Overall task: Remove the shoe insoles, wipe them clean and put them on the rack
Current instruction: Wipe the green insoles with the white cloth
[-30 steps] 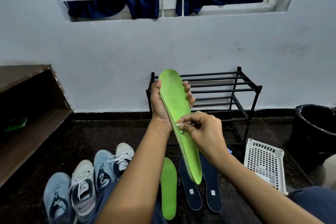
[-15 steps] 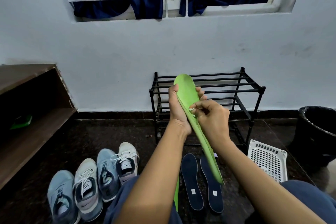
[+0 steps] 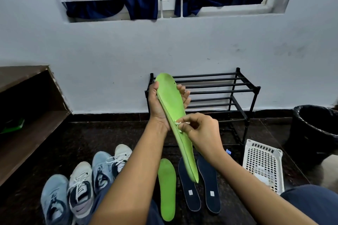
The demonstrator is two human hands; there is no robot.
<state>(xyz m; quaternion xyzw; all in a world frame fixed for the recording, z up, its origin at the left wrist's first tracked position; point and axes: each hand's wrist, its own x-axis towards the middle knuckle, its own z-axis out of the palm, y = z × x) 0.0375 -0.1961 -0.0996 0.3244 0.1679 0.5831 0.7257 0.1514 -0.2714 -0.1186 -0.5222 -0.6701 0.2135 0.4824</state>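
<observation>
Fingers (image 3: 183,93), left hand (image 3: 161,109): curled round the upper part of a long lime-green foam insole (image 3: 172,100), thumb on the near edge, gripping it upright and tilted in the air.
Fingers, right hand (image 3: 203,133): bunched and pinching a small white scrap of wipe (image 3: 178,123) against the face of the held insole, about midway along it.
Held insole: off the floor, in front of the black metal-bar shoe rack (image 3: 215,86); not on it.
Other insoles: a second lime-green insole (image 3: 166,188) and two dark navy insoles (image 3: 189,190) lie flat on the dark floor, side by side, just below the hands.
Rack: nothing shows on its bars.
Nearby: four pale blue and white sneakers (image 3: 80,188) in a row to the left; a white perforated plastic basket (image 3: 263,162) to the right.
Step in hand: wiping, judging by the wipe pressed on the surface.
Next move: probably run the wipe down to the lower end with the left grip steady, then lay this insole on the rack.
</observation>
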